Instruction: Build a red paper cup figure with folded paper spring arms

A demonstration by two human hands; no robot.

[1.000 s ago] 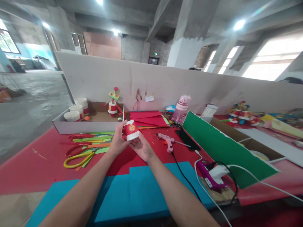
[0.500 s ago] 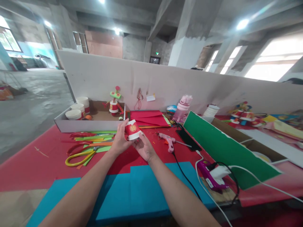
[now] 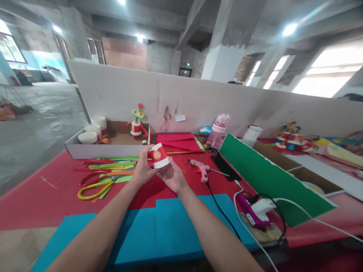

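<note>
Slightly re-angled: the paper cup [image 3: 160,161], aloft over the worktop [image 3: 195,187], presents its lower white band broader and more squarely to the viewer than half a second ago. The gold emblem [image 3: 157,155] on its red wrap faces up toward the wearer in both. The wider end appears to be downward, tilted; interior not visible.

Grip: left hand [image 3: 142,166] has its fingers closed about the cup's left side; right hand [image 3: 173,177] pinches the lower right edge, fingertips partly hidden beneath. Both hands have stayed on the cup throughout, so the change reads as a small turn in the grasp rather than a release or transfer.

Surroundings unchanged: glue gun [image 3: 202,172] lies to the right, apart from both hands; scissors [image 3: 80,195] rest left among paper strips [image 3: 129,178]; a cup-bodied figure [image 3: 136,128] stands in the tray [image 3: 107,152] behind.

Judgement: cup is being handled or examined only; nothing seen newly joined to it. Exact finger contact underneath: cannot tell.
</note>
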